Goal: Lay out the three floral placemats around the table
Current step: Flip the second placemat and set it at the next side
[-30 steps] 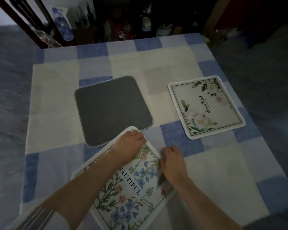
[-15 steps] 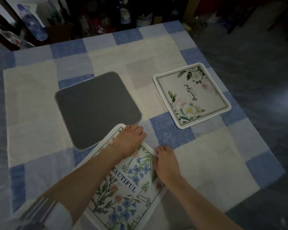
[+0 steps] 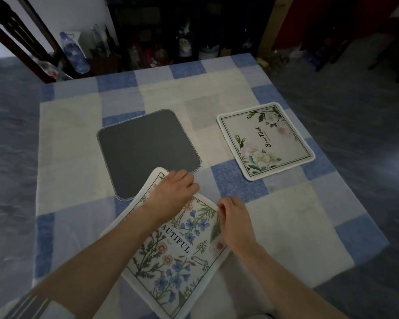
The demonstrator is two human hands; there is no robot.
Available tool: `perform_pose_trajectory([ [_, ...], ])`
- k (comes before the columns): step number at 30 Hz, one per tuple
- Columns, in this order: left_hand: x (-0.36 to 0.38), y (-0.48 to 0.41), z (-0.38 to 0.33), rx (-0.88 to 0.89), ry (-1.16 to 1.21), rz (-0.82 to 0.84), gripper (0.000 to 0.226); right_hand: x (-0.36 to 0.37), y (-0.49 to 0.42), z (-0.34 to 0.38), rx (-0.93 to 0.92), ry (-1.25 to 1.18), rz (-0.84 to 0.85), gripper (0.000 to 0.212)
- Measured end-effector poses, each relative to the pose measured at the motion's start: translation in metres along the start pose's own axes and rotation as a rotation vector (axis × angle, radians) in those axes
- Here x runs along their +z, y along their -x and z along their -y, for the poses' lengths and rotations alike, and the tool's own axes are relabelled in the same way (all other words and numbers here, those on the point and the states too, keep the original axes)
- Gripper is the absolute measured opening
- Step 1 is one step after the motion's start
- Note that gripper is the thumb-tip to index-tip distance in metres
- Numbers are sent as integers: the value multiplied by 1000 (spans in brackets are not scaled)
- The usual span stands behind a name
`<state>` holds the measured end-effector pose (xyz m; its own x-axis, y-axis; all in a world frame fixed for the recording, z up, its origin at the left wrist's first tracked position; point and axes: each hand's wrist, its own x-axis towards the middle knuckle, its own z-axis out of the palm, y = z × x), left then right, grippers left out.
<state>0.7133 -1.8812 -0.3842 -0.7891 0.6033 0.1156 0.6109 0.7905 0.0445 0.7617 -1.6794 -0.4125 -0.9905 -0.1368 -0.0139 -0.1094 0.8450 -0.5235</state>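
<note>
A placemat with blue and orange flowers (image 3: pixel 177 265) lies at an angle at the near edge of the table, face up. My left hand (image 3: pixel 173 194) rests on its far corner, fingers curled down onto the cloth. My right hand (image 3: pixel 234 221) pinches the mat's right corner. A second placemat with white and pink flowers (image 3: pixel 266 140) lies flat at the right side. A third mat (image 3: pixel 148 149) lies in the middle with its dark grey underside up; its near edge touches the mat under my hands.
A blue and cream checked tablecloth (image 3: pixel 74 139) covers the table. A dark wooden chair (image 3: pixel 21 35) stands at the far left corner with a plastic bottle (image 3: pixel 73 54) beside it. Dark shelves with small items stand behind the far edge.
Both hands stay on the blue flower placemat. The mat has shifted slightly toward the near edge, and my right hand now pinches its right corner. The camera view has moved.
</note>
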Motion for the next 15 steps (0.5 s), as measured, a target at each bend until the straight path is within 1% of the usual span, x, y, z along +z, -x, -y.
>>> perform_pose_trajectory([
  [6, -47, 29, -24, -178, -26, -155, 28, -19, 6, 14, -165, -88, -148, 2],
  [8, -62, 41, -36, -235, -55, -179, 26, -26, 8, 19, -215, -118, -183, 2],
  [15, -103, 78, -96, -413, -181, -267, 21, -56, 35, 25, -418, -217, -220, 3],
])
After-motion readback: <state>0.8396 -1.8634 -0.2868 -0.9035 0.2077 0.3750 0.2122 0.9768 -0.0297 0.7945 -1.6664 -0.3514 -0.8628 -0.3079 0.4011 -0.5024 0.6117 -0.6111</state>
